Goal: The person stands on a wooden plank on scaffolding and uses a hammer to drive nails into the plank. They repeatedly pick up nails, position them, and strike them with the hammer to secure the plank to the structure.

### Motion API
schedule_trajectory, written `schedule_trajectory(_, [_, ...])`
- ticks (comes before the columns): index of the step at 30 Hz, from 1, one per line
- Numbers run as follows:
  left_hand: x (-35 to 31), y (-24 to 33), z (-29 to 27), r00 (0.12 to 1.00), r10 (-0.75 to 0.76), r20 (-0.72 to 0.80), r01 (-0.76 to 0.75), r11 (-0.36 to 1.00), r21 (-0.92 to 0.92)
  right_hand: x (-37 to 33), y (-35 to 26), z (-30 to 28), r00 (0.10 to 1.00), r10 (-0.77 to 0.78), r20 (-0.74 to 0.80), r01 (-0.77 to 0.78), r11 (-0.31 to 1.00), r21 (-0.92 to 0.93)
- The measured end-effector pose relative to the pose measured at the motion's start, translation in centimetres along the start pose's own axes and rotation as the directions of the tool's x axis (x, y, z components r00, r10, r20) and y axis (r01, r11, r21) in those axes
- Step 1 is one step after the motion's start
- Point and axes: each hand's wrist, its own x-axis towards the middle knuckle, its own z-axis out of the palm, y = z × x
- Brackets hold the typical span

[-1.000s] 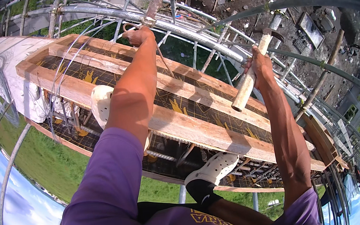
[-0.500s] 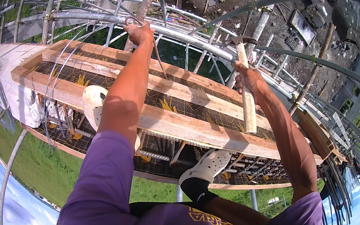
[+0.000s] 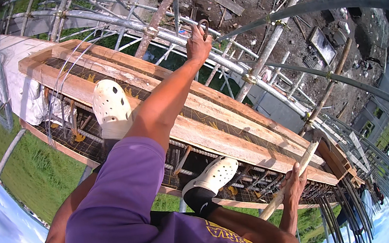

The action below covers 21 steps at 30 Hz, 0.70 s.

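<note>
My left hand (image 3: 199, 48) is stretched out past the far edge of the timber panel, closed around a dark metal rod with a curved end (image 3: 204, 23). Most of that rod is hidden by the hand. Low at the right, my right hand (image 3: 293, 188) grips the pale wooden handle of a hammer (image 3: 274, 203). The hammer head points away, toward the panel's right end, and looks dark and partly blurred. Between my hands lies the long panel (image 3: 246, 139), dark sheeting framed by wooden battens.
My feet, in white clogs (image 3: 219, 173), are at the panel's near side, above steel bars (image 3: 180, 161). Metal scaffold pipes (image 3: 231, 64) run along the far side, with rubble-strewn ground far below. Loose wires (image 3: 61, 73) cross the left end. Vertical rods (image 3: 334, 216) stand at right.
My left hand has moved to the right and farther over the panel's far edge with the rod. My right hand has drawn the hammer down toward me and tilted it.
</note>
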Motion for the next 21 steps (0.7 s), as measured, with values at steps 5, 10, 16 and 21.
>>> schedule_trajectory(5, [0.6, -0.7, -0.5, 0.996, 0.035, 0.081, -0.034, 0.999, -0.014, 2.8, 3.7, 4.9, 0.993, -0.116, -0.014, 0.117, 0.99, 0.077])
schedule_trajectory(10, [3.5, -2.4, -2.5, 0.973, -0.134, 0.186, 0.178, 0.953, -0.245, 3.5, 5.1, 8.0, 0.962, -0.241, -0.126, 0.248, 0.968, 0.04])
schedule_trajectory(16, [6.0, -5.3, -8.2, 0.892, -0.359, 0.275, 0.449, 0.624, -0.64, 2.6, 6.5, 7.7, 0.881, -0.345, -0.324, 0.342, 0.937, -0.067])
schedule_trajectory(21, [3.1, -2.4, -1.1, 0.865, -0.258, 0.431, 0.469, 0.722, -0.509, 5.0, 8.5, 6.8, 0.889, -0.275, -0.365, 0.299, 0.954, 0.009])
